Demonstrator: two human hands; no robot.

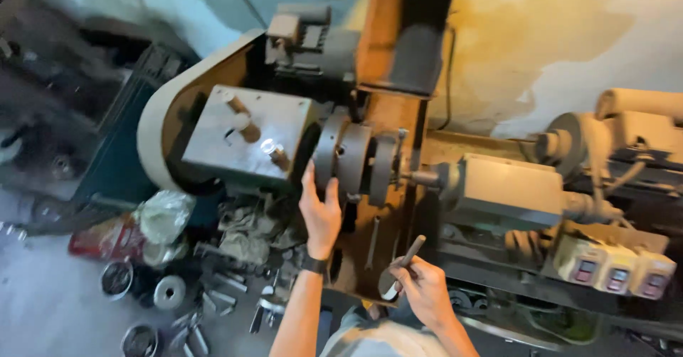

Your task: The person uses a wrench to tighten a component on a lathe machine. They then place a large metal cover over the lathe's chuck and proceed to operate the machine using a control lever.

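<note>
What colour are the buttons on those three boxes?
The buttons are red, seen in the head view.

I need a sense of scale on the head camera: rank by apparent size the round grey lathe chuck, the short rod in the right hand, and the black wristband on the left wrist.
1. Round grey metal lathe chuck, touched by the left hand.
2. Short grey rod held in the right hand.
3. Black wristband.
The rod lies nearer the camera, so it may look larger than it is.

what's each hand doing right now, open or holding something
Left hand: open, fingers resting on the lathe chuck.
Right hand: closed around a metal rod.
</note>
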